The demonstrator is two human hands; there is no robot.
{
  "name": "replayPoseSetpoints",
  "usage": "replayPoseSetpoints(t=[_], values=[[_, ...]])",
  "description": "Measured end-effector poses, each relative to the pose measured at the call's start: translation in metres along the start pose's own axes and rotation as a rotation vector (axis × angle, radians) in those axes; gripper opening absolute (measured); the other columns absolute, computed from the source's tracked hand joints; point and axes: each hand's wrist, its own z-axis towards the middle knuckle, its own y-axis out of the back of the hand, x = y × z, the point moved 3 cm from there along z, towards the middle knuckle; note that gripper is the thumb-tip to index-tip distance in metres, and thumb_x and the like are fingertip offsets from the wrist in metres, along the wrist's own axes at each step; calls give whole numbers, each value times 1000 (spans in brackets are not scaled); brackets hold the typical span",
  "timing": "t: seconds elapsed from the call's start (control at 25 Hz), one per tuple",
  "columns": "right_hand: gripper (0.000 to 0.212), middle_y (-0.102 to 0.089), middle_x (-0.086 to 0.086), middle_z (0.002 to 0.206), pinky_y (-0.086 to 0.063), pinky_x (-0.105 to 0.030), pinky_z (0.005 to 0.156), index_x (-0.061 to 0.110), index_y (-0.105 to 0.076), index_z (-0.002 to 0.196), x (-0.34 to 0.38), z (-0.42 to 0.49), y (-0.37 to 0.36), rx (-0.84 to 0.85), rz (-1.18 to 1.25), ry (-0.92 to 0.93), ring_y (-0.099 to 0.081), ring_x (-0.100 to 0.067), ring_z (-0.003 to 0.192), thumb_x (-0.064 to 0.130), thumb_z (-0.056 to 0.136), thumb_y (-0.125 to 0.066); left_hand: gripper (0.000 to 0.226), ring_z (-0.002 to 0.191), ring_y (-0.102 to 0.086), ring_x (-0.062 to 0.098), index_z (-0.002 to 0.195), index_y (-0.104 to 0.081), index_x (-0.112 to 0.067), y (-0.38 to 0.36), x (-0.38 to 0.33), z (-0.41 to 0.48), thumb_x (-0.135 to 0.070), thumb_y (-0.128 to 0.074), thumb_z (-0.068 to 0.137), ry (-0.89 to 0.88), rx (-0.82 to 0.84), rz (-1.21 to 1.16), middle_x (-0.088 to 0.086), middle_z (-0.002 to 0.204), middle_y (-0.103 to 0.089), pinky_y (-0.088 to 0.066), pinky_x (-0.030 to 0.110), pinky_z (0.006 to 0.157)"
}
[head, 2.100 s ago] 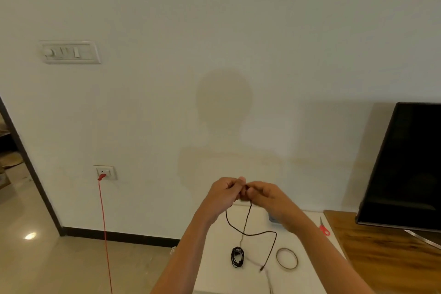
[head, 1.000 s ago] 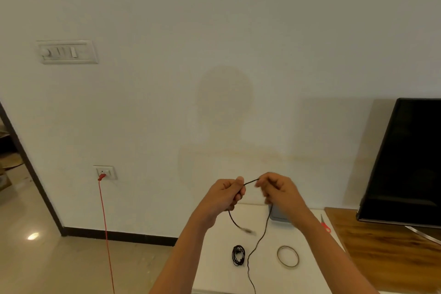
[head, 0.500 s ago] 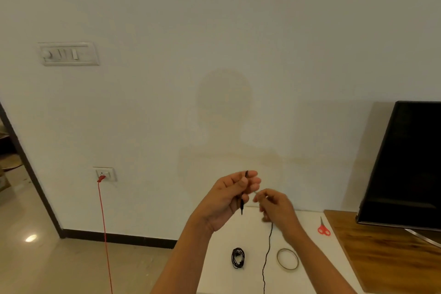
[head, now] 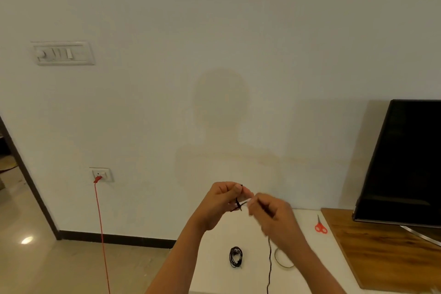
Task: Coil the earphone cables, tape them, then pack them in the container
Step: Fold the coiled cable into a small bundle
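Note:
Both hands are raised above the white table (head: 214, 270). My left hand (head: 224, 203) pinches one end of a black earphone cable (head: 269, 267) between thumb and fingers, with short turns of it showing at the fingertips. My right hand (head: 274, 215), blurred, grips the same cable close by, and the rest hangs straight down below it past the table's front edge. A second earphone (head: 235, 256) lies coiled on the table. A roll of clear tape (head: 282, 259) lies just right of the hanging cable, partly hidden by my right forearm. The container is not in view.
Red scissors (head: 320, 225) lie at the table's back right. A wooden board (head: 381, 253) carries a dark TV screen (head: 410, 162) on the right. A red cord (head: 101, 234) hangs from a wall socket (head: 101, 174) on the left. Floor lies to the left.
My hands came apart, then met again. The left hand opened, then closed its fingers on the cable end; the right hand came up beside it. The loose cable now hangs straight.

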Motion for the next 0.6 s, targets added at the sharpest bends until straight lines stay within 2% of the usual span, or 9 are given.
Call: replayPoseSetpoints(t=[0.08,0.2,0.24,0.32,0.4,0.48,0.6], values=[[27,-50,4,53,-32,-18,45,16,-61,65,15,16,16,-70,-32,69,-36,-4,46,13,92,-56,28,100,-69,25,89,-73,-10,-3,-1,-4,-27,-52,95,35,61,-27,9,93,-73,-47,52,89],[24,-50,-6,57,-32,-19,47,17,-62,69,18,49,33,-135,-85,76,-35,-6,46,19,93,-56,30,106,-67,34,82,-73,-11,-15,-5,-9,-21,-48,96,58,159,-128,16,95,-73,-49,52,91],[23,-55,-6,61,-34,-20,49,19,-64,72,12,59,36,-135,-91,49,-38,-6,48,22,93,-56,32,105,-67,35,81,-72,-11,-18,-6,-10,-20,-47,97,61,183,-173,16,94,-73,-50,54,91],[21,-63,8,65,-39,-20,52,22,-67,75,-6,72,35,-93,-56,-18,-46,-2,52,21,93,-57,32,105,-67,37,81,-70,-10,-23,-11,-11,-17,-44,99,44,207,-272,18,95,-73,-49,58,92],[22,-63,11,61,-41,-24,52,23,-70,75,-31,72,25,-56,43,-119,-50,-7,54,16,93,-57,27,110,-64,35,82,-68,-9,-23,-18,-11,-18,-47,97,-13,185,-361,21,103,-71,-47,61,94],[25,-56,3,57,-37,-25,47,21,-71,75,-56,58,12,-35,106,-224,-43,-10,48,13,93,-56,22,114,-62,33,83,-67,-7,-19,-25,-8,-19,-51,93,-62,112,-448,22,111,-69,-47,60,94],[29,-55,-4,61,-38,-24,47,15,-71,69,-73,21,-11,76,98,-318,-43,-10,47,25,93,-58,21,118,-60,32,85,-67,-6,-7,-29,2,-19,-51,90,-71,-23,-460,19,119,-67,-48,58,96]])
